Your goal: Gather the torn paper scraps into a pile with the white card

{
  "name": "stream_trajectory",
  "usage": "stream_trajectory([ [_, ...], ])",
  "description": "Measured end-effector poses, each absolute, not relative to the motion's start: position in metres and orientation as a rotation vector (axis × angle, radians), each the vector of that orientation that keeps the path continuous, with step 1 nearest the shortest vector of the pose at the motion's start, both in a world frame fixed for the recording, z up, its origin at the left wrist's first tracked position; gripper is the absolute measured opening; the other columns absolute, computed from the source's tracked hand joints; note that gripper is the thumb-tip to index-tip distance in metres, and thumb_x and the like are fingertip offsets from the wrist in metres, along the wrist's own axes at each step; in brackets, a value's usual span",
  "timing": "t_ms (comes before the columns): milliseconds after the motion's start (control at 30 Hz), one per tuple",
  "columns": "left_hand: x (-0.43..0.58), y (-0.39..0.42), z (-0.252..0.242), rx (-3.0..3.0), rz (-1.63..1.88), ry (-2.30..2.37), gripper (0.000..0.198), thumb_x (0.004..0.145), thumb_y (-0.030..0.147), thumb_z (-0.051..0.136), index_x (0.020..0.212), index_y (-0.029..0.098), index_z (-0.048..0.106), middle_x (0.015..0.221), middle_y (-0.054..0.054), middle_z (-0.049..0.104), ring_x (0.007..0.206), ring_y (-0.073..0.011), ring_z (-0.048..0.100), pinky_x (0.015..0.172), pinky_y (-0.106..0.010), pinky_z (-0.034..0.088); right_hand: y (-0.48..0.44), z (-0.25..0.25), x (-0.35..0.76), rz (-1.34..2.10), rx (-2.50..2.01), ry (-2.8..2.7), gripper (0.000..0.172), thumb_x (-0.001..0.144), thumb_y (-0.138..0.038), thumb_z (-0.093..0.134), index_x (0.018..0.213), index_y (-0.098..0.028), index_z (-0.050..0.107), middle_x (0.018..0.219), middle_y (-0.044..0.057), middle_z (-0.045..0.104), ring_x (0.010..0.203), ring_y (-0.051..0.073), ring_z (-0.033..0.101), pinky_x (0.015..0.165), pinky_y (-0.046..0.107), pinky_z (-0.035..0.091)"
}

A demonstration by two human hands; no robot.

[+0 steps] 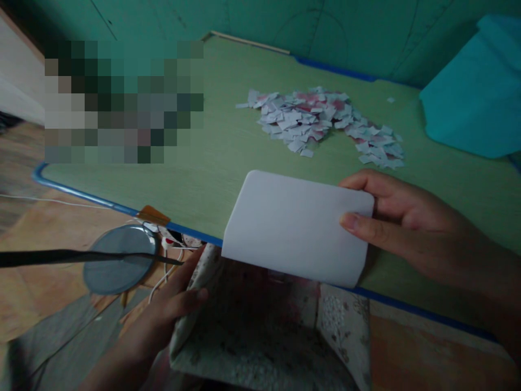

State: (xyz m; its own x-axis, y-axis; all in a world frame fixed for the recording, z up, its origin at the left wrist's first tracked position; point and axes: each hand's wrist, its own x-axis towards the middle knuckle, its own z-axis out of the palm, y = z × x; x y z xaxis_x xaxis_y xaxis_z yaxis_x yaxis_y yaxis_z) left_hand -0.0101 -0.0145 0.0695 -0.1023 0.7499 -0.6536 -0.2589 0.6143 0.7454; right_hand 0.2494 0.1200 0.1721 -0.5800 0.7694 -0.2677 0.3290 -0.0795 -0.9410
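Note:
My right hand (401, 220) pinches the right end of a white flat dough scraper (295, 225), thumb on top. The scraper lies tilted over the front edge of the green table (183, 190). Below that edge is a floral-patterned fabric bin (344, 320), its mouth facing up and its inside dark. My left hand (175, 304) grips the bin's left rim, the thumb over the inner side. Farther back on the table lies a loose pile of small white and pinkish paper scraps (301, 117), apart from the scraper.
At the right of the table stands a turquoise sheet-like thing (472, 92). A green wall (260, 21) runs behind. Lower left are a round grey disc (122, 260), white cables and a dark strap (81, 258). A blurred-out patch hides the back left.

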Motion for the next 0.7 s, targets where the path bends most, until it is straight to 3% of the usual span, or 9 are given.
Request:
stream_trajectory([
  [267,-0.013,-0.015,0.061,0.446,0.903,1.374,0.069,0.055,0.034,0.064,0.120,0.030,0.043,0.125,0.006,0.051,0.123,-0.0297,0.028,0.096,-0.042,0.030,0.123,0.168,0.251,1.634,-1.092,-1.889,0.010,0.078,-0.027,0.053,0.088,-0.030,0.052,0.068,-0.008,0.061,0.055,0.005,0.057,0.043,0.009,0.044],
  [433,-0.013,-0.015,0.059,0.450,0.903,1.376,0.063,0.057,0.034,0.064,0.117,0.033,0.047,0.118,0.007,0.057,0.120,-0.0307,0.034,0.095,-0.044,0.030,0.124,0.165,0.253,1.577,-1.046,-1.941,0.011,0.080,-0.026,0.051,0.090,-0.031,0.051,0.068,-0.008,0.060,0.053,0.005,0.057,0.042,0.010,0.045],
  [600,-0.012,-0.015,0.058,0.453,0.961,1.370,0.056,0.058,0.028,0.063,0.112,0.033,0.051,0.114,0.011,0.060,0.118,-0.0253,0.037,0.103,-0.040,0.015,0.118,0.168,0.254,1.539,-1.034,-2.033,0.013,0.080,-0.026,0.050,0.091,-0.031,0.052,0.067,-0.007,0.059,0.052,0.006,0.055,0.039,0.011,0.043],
  [700,-0.012,-0.014,0.054,0.446,0.955,1.363,0.057,0.057,0.029,0.065,0.112,0.032,0.051,0.117,0.009,0.058,0.121,-0.0266,0.034,0.102,-0.042,0.022,0.118,0.169,0.255,1.501,-1.040,-2.005,0.013,0.080,-0.026,0.050,0.091,-0.031,0.053,0.067,-0.007,0.060,0.052,0.006,0.055,0.040,0.011,0.044],
])
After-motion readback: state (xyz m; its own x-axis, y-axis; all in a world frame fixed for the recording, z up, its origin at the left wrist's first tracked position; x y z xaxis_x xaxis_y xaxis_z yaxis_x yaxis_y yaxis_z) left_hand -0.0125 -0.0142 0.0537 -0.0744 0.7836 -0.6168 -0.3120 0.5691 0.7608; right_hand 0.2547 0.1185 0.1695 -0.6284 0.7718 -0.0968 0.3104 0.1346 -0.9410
